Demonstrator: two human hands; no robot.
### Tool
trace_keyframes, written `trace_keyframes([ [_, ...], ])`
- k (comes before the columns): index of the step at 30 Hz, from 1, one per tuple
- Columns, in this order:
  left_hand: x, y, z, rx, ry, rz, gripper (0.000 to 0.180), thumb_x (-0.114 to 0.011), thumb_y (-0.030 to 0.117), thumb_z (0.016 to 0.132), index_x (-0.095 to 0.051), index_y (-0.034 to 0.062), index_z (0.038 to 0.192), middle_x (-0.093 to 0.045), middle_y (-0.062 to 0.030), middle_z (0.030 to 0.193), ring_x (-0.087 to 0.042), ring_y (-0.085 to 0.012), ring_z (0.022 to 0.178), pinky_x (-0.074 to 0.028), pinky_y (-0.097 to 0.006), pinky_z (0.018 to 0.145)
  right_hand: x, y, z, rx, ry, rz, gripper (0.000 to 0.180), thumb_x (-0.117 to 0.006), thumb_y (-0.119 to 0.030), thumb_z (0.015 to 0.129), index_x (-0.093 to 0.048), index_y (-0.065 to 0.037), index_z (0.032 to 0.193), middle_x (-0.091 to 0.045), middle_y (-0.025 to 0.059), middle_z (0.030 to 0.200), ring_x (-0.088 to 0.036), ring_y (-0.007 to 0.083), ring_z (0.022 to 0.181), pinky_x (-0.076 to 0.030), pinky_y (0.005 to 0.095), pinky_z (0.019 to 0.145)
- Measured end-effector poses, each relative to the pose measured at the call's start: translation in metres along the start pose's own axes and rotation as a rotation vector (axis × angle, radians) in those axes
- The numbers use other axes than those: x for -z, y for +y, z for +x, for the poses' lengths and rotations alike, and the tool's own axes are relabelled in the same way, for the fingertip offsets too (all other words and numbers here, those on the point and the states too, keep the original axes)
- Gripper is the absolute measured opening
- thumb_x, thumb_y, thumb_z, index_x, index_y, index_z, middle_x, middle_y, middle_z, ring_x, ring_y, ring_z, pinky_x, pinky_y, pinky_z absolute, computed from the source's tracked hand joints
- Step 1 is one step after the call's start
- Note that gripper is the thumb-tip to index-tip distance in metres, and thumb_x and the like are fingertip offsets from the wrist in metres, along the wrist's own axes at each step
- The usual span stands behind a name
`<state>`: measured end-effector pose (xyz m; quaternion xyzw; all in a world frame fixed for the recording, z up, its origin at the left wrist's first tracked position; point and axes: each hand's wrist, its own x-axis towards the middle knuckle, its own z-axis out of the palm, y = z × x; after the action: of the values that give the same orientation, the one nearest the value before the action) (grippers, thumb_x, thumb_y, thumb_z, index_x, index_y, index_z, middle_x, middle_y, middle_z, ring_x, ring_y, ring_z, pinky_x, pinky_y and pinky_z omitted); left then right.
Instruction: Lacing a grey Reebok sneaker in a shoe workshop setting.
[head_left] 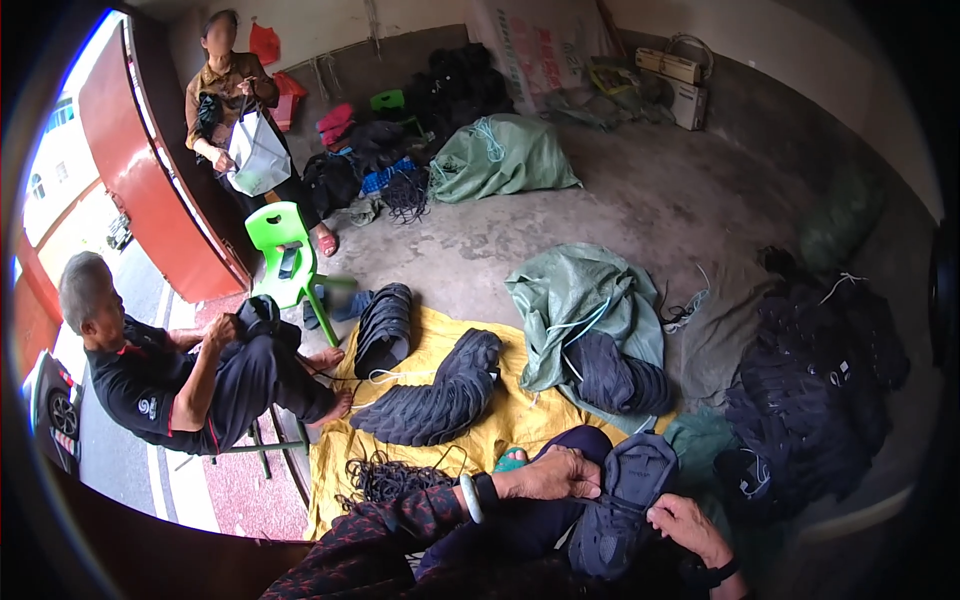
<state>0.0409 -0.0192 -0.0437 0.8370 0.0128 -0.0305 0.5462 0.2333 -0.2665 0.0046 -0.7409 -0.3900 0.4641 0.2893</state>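
Hold the dark shoe point(622, 498) steady: the left hand's point(560, 474) fingers pinch its edge; whether the right hand's point(690, 527) curled fingers pinch anything, I cannot tell.

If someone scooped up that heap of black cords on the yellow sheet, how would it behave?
The black cords would probably hang limp, since they lie in thin, loose loops. They'd likely lift as a snagged clump, because the strands cross and tangle. Nothing looks rigid there, so a push would probably just spread them over the yellow sheet.
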Motion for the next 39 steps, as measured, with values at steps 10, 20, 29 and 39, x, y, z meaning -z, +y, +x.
trace_keyframes([
  [10,0.028,0.015,-0.014,0.111,0.069,-0.374,0.011,-0.069,0.013,0.097,-0.066,0.0038,0.092,-0.063,0.0044,0.083,-0.055,-0.0052,0.084,-0.047,-0.026,0.078,0.007,-0.016,0.015,0.144,-0.019,-0.058,0.025,-0.059,-0.022,0.096,-0.058,-0.001,0.083,-0.060,0.0071,0.070,-0.059,0.0162,0.068,-0.047,0.0336,0.066],
  [20,0.070,-0.027,-0.060,0.304,0.229,-0.246,0.012,-0.070,0.012,0.096,-0.065,0.0047,0.089,-0.057,0.0066,0.077,-0.048,-0.0032,0.072,-0.041,-0.022,0.066,0.010,0.009,0.010,0.131,-0.059,0.004,0.030,-0.056,-0.026,0.099,-0.063,0.001,0.088,-0.061,0.0045,0.075,-0.057,0.0139,0.071,-0.048,0.0327,0.068],
  [29,0.063,-0.009,-0.059,0.337,0.160,-0.223,0.014,-0.069,0.015,0.098,-0.065,0.0027,0.092,-0.059,0.0060,0.079,-0.049,-0.0030,0.074,-0.041,-0.022,0.068,0.011,-0.004,-0.003,0.395,0.103,-0.268,0.027,-0.055,-0.021,0.097,-0.061,0.002,0.084,-0.065,0.0141,0.082,-0.063,0.0318,0.079,-0.049,0.0396,0.077],
  [39,0.055,-0.004,-0.040,0.357,0.133,-0.101,0.017,-0.070,0.015,0.097,-0.067,0.0016,0.107,-0.069,-0.0012,0.089,-0.060,-0.0087,0.085,-0.048,-0.027,0.077,0.031,-0.024,-0.015,0.287,-0.070,-0.158,0.016,-0.046,-0.013,0.098,-0.056,-0.001,0.095,-0.065,0.0118,0.091,-0.064,0.0279,0.090,-0.049,0.0409,0.083],
])
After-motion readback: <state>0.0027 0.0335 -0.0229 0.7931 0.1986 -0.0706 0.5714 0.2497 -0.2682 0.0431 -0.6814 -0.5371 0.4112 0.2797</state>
